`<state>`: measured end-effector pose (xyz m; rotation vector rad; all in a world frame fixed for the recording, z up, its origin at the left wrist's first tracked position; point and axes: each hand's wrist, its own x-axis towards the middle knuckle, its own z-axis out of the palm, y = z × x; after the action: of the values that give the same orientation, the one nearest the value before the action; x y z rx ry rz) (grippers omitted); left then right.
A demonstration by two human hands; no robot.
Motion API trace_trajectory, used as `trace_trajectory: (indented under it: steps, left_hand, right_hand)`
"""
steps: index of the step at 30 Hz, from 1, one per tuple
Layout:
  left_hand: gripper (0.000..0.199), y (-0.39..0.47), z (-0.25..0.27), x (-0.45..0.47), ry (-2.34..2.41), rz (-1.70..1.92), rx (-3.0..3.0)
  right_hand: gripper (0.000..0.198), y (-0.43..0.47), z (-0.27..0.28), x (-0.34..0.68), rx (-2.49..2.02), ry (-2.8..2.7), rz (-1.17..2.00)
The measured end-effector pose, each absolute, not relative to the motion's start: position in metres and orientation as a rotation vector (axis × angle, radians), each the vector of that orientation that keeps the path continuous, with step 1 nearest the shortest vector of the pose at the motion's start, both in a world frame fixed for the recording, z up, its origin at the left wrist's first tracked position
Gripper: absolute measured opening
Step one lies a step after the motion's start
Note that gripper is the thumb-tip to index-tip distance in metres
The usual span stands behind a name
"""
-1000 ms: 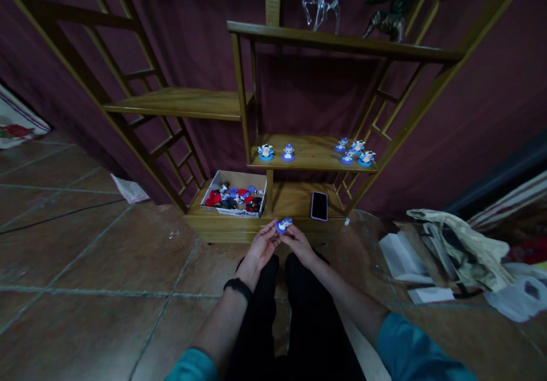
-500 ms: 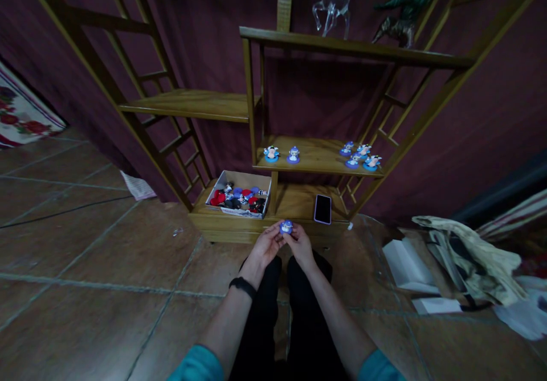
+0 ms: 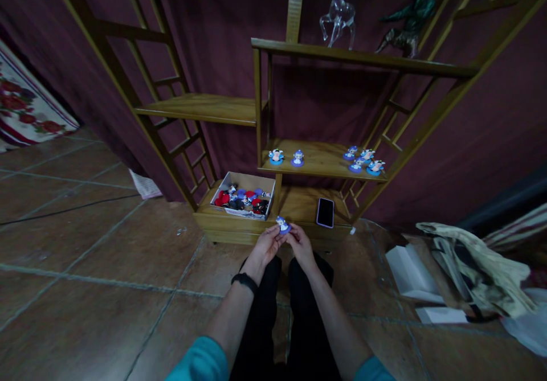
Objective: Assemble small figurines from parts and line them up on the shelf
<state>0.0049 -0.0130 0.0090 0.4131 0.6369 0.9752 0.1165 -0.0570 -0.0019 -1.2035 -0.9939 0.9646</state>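
Between my two hands is a small purple-and-white figurine [image 3: 282,225] on a round purple base, held in front of the low shelf. My left hand [image 3: 267,245] pinches its base from the left, and my right hand [image 3: 299,244] grips the base from the right. Just beyond, a cardboard box [image 3: 217,203] holds several red, black and purple figurines. On the shelf above stand a pink-and-blue figurine [image 3: 276,156] and a purple-and-white figurine [image 3: 298,158]. Several more of both kinds cluster at that shelf's right end, among them a pink-and-blue one [image 3: 376,167].
A phone [image 3: 325,212] lies on the bottom shelf [image 3: 294,201]. Higher up stand a clear glass horse [image 3: 339,16] and a dark green statue [image 3: 405,25]. On the floor at right are a white box [image 3: 412,273] and a cloth bag [image 3: 482,267].
The figurine has been tipped in my fingers, from facing up to leaning upright to the left, so its side shows. My view has shifted slightly.
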Motion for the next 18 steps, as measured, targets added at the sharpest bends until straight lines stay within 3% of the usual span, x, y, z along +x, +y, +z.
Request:
trace_trajectory:
  steps: [18]
  left_hand:
    - [0.015,-0.0144,0.0106,0.0089,0.699,1.043,0.463]
  right_hand:
    - [0.047,-0.0608,-0.0022,0.1163,-1.277,-1.051,0.846]
